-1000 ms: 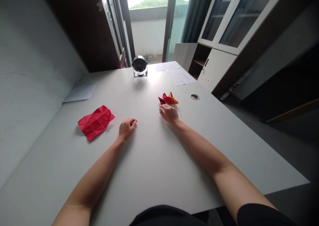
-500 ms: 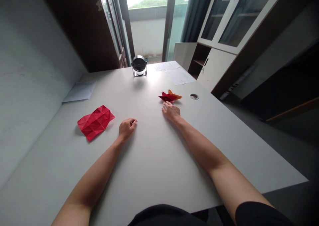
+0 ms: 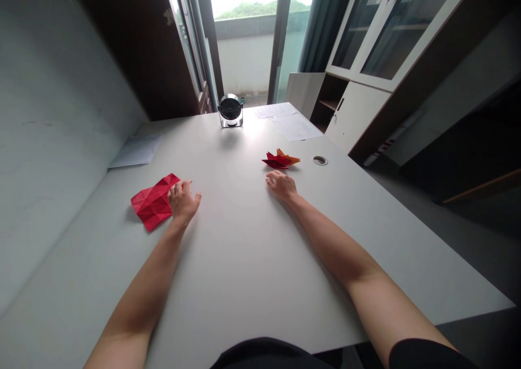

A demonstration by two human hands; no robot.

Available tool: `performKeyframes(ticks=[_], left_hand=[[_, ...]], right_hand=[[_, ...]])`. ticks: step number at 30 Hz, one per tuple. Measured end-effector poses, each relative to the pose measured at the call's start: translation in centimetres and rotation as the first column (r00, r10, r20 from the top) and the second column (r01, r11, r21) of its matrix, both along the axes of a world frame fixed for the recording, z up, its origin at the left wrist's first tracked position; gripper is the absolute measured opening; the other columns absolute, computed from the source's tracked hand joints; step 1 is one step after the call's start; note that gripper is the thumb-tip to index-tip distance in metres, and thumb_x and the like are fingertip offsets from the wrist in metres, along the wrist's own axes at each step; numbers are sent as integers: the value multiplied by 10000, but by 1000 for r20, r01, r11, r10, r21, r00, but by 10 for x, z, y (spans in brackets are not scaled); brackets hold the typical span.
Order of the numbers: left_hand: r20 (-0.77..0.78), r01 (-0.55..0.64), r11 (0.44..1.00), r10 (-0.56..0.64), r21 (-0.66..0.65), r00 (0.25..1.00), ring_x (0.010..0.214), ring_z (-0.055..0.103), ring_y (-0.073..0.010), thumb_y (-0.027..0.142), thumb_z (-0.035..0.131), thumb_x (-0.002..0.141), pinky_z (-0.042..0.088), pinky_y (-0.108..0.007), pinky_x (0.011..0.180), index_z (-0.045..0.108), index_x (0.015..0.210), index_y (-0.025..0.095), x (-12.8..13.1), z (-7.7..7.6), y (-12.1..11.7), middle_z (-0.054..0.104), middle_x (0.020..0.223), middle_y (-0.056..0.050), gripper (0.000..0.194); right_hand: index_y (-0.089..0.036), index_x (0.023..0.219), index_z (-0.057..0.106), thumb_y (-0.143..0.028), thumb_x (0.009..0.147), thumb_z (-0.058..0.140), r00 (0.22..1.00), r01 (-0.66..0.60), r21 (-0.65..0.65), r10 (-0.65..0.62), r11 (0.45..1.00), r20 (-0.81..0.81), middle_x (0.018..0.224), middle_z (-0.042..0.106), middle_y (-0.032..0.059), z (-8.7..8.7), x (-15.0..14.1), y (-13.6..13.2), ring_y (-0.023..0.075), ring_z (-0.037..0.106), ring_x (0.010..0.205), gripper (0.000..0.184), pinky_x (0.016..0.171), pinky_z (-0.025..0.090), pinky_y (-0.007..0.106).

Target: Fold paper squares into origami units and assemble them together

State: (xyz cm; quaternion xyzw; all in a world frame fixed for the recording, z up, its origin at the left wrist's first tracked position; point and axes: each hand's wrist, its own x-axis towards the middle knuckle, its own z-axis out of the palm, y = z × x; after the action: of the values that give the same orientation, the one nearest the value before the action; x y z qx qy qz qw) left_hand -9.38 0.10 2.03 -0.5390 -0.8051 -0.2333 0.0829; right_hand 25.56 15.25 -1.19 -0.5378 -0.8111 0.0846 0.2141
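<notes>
A creased sheet of red origami paper (image 3: 152, 203) lies partly unfolded on the left of the white table. My left hand (image 3: 182, 199) is over its right edge, fingers apart and thumb out to the side; whether it touches the paper I cannot tell. Further right, my right hand (image 3: 281, 184) rests on the table with its fingers loosely bent and nothing seen in them. Just beyond those fingers sit pointed folded paper pieces, one dark red (image 3: 275, 160) and one orange (image 3: 290, 158), close against each other.
A round black-and-silver device on a stand (image 3: 230, 110) is at the table's far edge. Printed sheets (image 3: 296, 126) lie at the back right, another paper (image 3: 136, 151) by the left wall. A round cable hole (image 3: 319, 160) is right of the folded pieces.
My left hand has moved left from the bare table onto the red sheet's edge, and its fingers have opened. My right hand has stayed nearly still. The view has shifted slightly.
</notes>
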Motion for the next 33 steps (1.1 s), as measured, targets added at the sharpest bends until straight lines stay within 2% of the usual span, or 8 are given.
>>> performKeyframes(ticks=[3,6,9,12,14,19,27,33], left_hand=[[61,-107,987,115,-119,992,1402,348,-383,447,581,870,199,-634,1155,495,1405,226,-19,-14,2,474,1481,-167,585],[114,-61,983,81,-171,990,1428,339,-364,486,508,917,182,-641,1170,432,1456,207,-18,-25,4,450,1512,-182,611],[150,161,976,-139,-146,979,1438,353,-333,478,484,938,209,-594,1193,396,1487,199,4,-24,5,443,1524,-166,622],[241,459,887,-435,-49,867,1432,384,-263,408,449,966,312,-464,1191,431,1470,198,33,-15,4,462,1518,-122,546],[238,540,842,-527,14,816,1409,415,-237,327,405,981,359,-436,1170,475,1441,236,46,-8,2,478,1506,-79,474],[64,464,880,-460,-102,886,1421,380,-296,210,510,901,255,-524,1209,550,1373,275,41,-5,0,514,1466,-70,478],[19,362,910,-366,-204,930,1177,508,-359,535,565,895,423,-495,997,587,1320,257,52,-10,-3,560,1341,-142,509],[111,491,861,-479,-133,871,1070,570,-278,354,532,935,470,-405,976,639,1243,251,60,-10,-4,585,1166,-110,342]], right_hand=[[-253,1090,702,-343,972,507,997,-66,26,67,997,-38,1194,684,30,1,-8,-7,193,659,871,245,796,476,304],[-251,1061,707,-323,974,514,987,-147,43,149,988,-50,1151,693,25,2,-16,-14,175,649,827,224,774,462,282],[-245,1030,712,-303,974,519,974,-212,67,216,975,-63,1124,699,23,3,-20,-17,171,647,844,209,768,453,268],[-234,1006,710,-289,974,518,960,-250,99,260,963,-102,1104,702,19,5,-20,-19,154,638,798,202,753,448,259],[-227,994,709,-289,980,510,949,-273,107,286,956,-136,1092,703,21,7,-20,-21,141,633,769,209,739,448,251],[-232,1014,707,-316,1003,483,930,-309,89,320,947,-178,1097,701,29,10,-27,-30,137,645,770,239,755,464,252],[-246,1207,661,-357,1022,478,895,-374,211,411,903,-172,1259,647,78,22,-44,-55,238,571,1147,283,982,470,368],[-244,1251,635,-397,1012,507,883,-419,217,451,882,-129,1312,624,82,24,-50,-65,258,545,1212,311,1072,412,421]])
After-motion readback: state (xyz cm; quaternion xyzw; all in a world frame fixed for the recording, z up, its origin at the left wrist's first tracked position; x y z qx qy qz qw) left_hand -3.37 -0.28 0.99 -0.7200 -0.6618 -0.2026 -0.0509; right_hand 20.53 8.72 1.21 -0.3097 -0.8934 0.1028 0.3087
